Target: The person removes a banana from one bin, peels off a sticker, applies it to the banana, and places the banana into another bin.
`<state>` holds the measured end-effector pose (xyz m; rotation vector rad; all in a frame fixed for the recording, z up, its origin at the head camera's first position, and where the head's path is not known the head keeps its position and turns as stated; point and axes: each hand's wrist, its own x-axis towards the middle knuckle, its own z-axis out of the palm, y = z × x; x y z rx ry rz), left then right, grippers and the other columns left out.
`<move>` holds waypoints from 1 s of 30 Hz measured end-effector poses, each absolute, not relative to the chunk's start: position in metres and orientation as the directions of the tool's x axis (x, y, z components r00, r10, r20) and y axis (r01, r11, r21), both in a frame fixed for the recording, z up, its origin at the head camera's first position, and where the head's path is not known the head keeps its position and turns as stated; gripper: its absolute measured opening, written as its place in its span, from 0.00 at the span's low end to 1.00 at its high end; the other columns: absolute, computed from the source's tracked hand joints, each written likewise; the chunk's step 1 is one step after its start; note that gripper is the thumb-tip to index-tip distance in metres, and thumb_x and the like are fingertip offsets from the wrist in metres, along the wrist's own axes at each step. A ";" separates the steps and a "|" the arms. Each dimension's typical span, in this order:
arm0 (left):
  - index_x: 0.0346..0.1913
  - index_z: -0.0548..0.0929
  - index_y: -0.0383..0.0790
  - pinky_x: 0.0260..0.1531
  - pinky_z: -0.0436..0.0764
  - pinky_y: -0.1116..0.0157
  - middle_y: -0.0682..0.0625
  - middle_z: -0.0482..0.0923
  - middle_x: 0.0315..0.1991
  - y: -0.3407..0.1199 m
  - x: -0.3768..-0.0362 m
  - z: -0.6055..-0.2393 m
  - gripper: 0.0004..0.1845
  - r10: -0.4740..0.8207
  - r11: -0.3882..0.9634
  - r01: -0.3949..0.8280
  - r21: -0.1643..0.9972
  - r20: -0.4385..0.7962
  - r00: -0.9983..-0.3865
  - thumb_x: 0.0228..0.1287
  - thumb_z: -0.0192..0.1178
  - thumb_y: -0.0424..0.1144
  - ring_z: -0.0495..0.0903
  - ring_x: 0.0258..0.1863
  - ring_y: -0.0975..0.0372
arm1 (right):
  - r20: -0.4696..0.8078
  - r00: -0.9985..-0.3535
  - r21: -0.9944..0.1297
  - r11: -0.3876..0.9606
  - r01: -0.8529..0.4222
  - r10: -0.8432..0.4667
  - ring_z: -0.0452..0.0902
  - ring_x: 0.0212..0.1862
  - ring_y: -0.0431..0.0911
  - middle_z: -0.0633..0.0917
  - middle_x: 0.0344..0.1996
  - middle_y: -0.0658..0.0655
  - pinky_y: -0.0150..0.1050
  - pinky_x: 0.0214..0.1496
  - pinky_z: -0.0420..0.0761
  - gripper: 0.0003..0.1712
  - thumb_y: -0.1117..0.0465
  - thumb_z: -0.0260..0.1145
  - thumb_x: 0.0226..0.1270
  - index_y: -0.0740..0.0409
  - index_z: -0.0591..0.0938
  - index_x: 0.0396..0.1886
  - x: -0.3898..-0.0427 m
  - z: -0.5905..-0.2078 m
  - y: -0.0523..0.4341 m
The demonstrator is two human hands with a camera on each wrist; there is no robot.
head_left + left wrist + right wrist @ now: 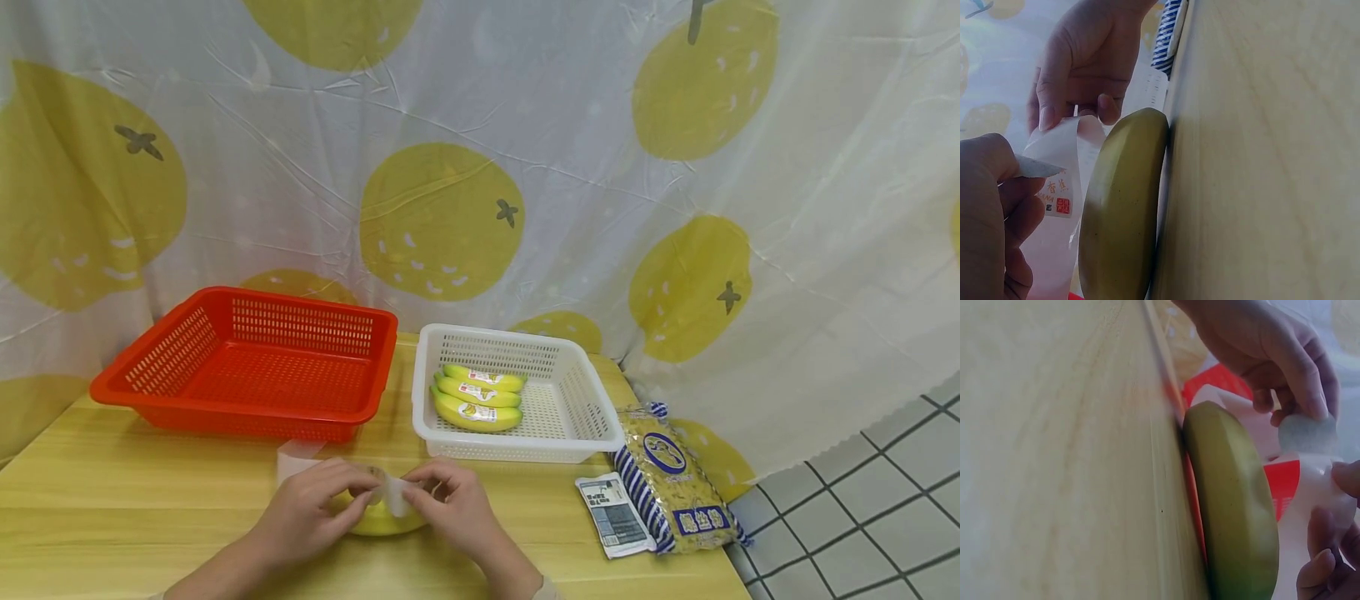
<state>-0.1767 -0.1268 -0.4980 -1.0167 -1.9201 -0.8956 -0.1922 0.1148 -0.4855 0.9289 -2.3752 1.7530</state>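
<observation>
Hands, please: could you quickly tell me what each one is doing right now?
Left hand: pinching the clear plastic banana wrapper with a red label.
Right hand: pinching the same wrapper's other end.

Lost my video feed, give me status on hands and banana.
Both hands, left hand and right hand, pinch the label strip. Banana lies on table. Nothing blocking.

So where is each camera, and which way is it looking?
Head: worn on the head, looking forward and down at the table, both baskets and both hands, the left hand and right hand.
Left wrist: on the left wrist, looking sideways along the tabletop at the banana and label strip; both hands show.
Right wrist: on the right wrist, facing the opposite way; both hands show.
Shared: all three views show the banana and strip.
</observation>
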 end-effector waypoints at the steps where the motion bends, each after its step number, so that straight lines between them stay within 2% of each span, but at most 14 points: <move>1: 0.45 0.89 0.49 0.41 0.80 0.77 0.59 0.88 0.41 -0.127 -0.177 -0.498 0.09 0.332 0.435 0.872 0.222 0.861 -0.385 0.63 0.69 0.35 0.82 0.37 0.73 | 0.384 -0.815 -0.851 0.176 -0.494 -0.433 0.74 0.34 0.32 0.87 0.36 0.59 0.26 0.34 0.75 0.06 0.61 0.73 0.68 0.57 0.89 0.41 -0.192 -0.486 0.115; 7: 0.46 0.89 0.48 0.44 0.80 0.77 0.55 0.89 0.43 -0.128 -0.175 -0.498 0.09 0.332 0.458 0.859 0.230 0.852 -0.405 0.63 0.69 0.35 0.83 0.38 0.70 | 0.417 -0.808 -0.848 0.143 -0.511 -0.416 0.73 0.31 0.32 0.86 0.34 0.62 0.25 0.31 0.74 0.05 0.64 0.73 0.67 0.59 0.89 0.41 -0.193 -0.486 0.116; 10: 0.45 0.89 0.47 0.47 0.80 0.77 0.52 0.89 0.44 -0.128 -0.176 -0.498 0.06 0.324 0.454 0.863 0.222 0.861 -0.392 0.69 0.65 0.38 0.84 0.39 0.68 | 0.416 -0.819 -0.854 0.141 -0.501 -0.395 0.72 0.31 0.32 0.86 0.33 0.63 0.25 0.32 0.74 0.05 0.65 0.73 0.66 0.60 0.89 0.41 -0.194 -0.484 0.118; 13: 0.46 0.89 0.46 0.48 0.79 0.78 0.50 0.89 0.45 -0.128 -0.177 -0.496 0.07 0.323 0.437 0.872 0.219 0.867 -0.379 0.69 0.65 0.37 0.84 0.41 0.66 | 0.415 -0.831 -0.855 0.155 -0.496 -0.371 0.72 0.31 0.33 0.86 0.33 0.63 0.25 0.32 0.74 0.05 0.66 0.73 0.66 0.61 0.89 0.40 -0.194 -0.483 0.120; 17: 0.46 0.89 0.46 0.47 0.79 0.78 0.52 0.88 0.44 -0.129 -0.178 -0.495 0.08 0.325 0.426 0.877 0.223 0.867 -0.378 0.67 0.66 0.35 0.83 0.40 0.68 | 0.430 -0.838 -0.838 0.197 -0.509 -0.335 0.72 0.32 0.33 0.86 0.32 0.61 0.25 0.33 0.75 0.05 0.66 0.73 0.66 0.60 0.89 0.41 -0.196 -0.482 0.122; 19: 0.45 0.89 0.47 0.46 0.79 0.78 0.55 0.88 0.42 -0.129 -0.178 -0.496 0.07 0.319 0.435 0.875 0.215 0.871 -0.373 0.69 0.64 0.37 0.83 0.38 0.69 | 0.448 -0.838 -0.816 0.239 -0.526 -0.313 0.72 0.32 0.33 0.85 0.31 0.58 0.26 0.32 0.75 0.05 0.66 0.73 0.66 0.58 0.89 0.40 -0.197 -0.482 0.124; 23: 0.44 0.89 0.48 0.40 0.80 0.77 0.59 0.88 0.39 -0.129 -0.179 -0.498 0.07 0.312 0.441 0.874 0.206 0.877 -0.364 0.68 0.64 0.38 0.82 0.35 0.71 | 0.513 -0.814 -0.706 0.406 -0.580 -0.271 0.71 0.29 0.33 0.85 0.30 0.50 0.26 0.29 0.75 0.06 0.68 0.74 0.63 0.55 0.90 0.38 -0.200 -0.482 0.127; 27: 0.44 0.89 0.47 0.39 0.80 0.77 0.59 0.88 0.39 -0.130 -0.179 -0.498 0.09 0.314 0.440 0.874 0.207 0.876 -0.366 0.62 0.67 0.35 0.82 0.34 0.71 | 0.602 -0.758 -0.504 0.617 -0.604 -0.250 0.74 0.27 0.34 0.88 0.32 0.47 0.25 0.27 0.75 0.07 0.68 0.77 0.59 0.54 0.90 0.36 -0.204 -0.485 0.128; 30: 0.45 0.89 0.45 0.36 0.80 0.77 0.56 0.89 0.40 -0.131 -0.179 -0.499 0.11 0.314 0.420 0.878 0.229 0.872 -0.377 0.60 0.69 0.32 0.83 0.34 0.71 | 0.652 -0.712 -0.354 0.725 -0.591 -0.262 0.80 0.30 0.36 0.89 0.34 0.46 0.26 0.31 0.78 0.09 0.66 0.79 0.55 0.53 0.90 0.36 -0.205 -0.487 0.128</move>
